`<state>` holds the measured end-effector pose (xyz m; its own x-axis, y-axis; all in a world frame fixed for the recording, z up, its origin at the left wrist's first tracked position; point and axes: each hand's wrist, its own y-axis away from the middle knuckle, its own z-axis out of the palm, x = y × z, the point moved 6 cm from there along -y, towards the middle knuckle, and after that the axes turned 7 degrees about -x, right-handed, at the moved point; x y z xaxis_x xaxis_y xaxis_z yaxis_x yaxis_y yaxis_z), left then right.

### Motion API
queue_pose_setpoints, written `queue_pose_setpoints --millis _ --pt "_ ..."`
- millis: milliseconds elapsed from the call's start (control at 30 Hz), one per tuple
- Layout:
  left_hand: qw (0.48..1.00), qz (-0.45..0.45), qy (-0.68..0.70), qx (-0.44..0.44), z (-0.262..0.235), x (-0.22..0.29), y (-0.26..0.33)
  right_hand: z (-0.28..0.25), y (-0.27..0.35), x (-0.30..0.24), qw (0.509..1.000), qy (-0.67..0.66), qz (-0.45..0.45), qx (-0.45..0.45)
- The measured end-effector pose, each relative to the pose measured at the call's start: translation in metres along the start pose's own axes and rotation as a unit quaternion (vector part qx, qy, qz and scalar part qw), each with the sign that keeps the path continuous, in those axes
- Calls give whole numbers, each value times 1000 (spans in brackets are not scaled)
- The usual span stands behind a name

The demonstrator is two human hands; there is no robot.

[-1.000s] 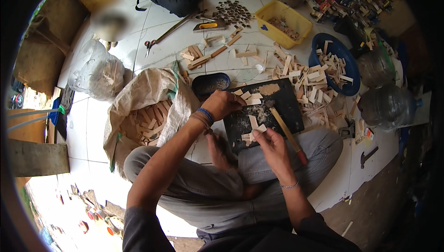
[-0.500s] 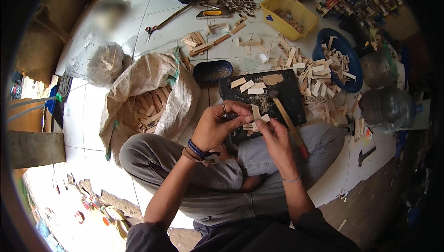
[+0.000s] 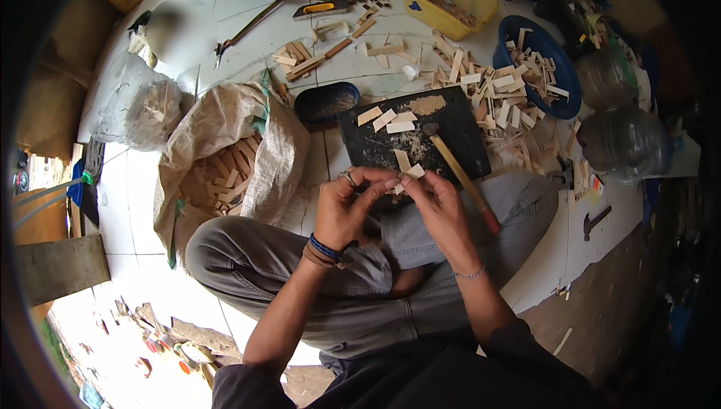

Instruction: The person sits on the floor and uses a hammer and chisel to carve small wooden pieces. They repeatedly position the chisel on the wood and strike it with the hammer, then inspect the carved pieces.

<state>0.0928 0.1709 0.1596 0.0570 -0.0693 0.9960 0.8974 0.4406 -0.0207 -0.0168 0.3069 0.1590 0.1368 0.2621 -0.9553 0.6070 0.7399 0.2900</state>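
Observation:
Both my hands meet above the near edge of a black board point(image 3: 464, 117). Between the fingertips of my left hand point(image 3: 344, 205) and my right hand point(image 3: 439, 212) are small pale wooden pieces point(image 3: 403, 159), set at angles to each other. Fingers partly cover them, so how they join is hidden. A hammer point(image 3: 460, 170) with a wooden, red-ended handle lies across the board beside my right hand. Several loose wooden strips point(image 3: 384, 119) and a patch of sawdust point(image 3: 426, 105) lie on the board's far part.
An open woven sack point(image 3: 289, 157) of wood pieces stands at left. A dark blue tray point(image 3: 306, 114) sits behind the board. At right are a heap of strips point(image 3: 499, 95), a blue basin point(image 3: 575, 86) and a smaller hammer point(image 3: 595, 223). Farther back is a yellow tub point(image 3: 426, 17).
The view has shifted, so the surroundings sit higher and farther left. My right fingers have come closer to my left fingertips around the wooden pieces. The hammer stays on the board.

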Motion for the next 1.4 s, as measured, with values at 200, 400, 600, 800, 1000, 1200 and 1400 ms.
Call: queue_pose_setpoints --millis 200,400,600,800,1000,1200,1400 --pt "999 25 -34 10 2 6 0 -1 -1 2 1000 8 -20 0" --pt "992 51 -119 3 1 21 -1 -1 -3 5 1000 7 -29 -3" --pt "984 87 -155 5 3 26 -1 -3 -4 7 1000 21 -2 -16" --pt "965 142 -219 -2 6 34 0 -3 -4 5 999 31 -39 6" --pt "946 165 -280 -1 10 38 1 -4 -3 7 999 23 -45 5" --pt "923 197 -330 -6 12 41 4 -1 -3 8 998 7 -57 4" --pt "909 236 -343 -3 15 41 8 0 -3 9 999 41 -13 -20"
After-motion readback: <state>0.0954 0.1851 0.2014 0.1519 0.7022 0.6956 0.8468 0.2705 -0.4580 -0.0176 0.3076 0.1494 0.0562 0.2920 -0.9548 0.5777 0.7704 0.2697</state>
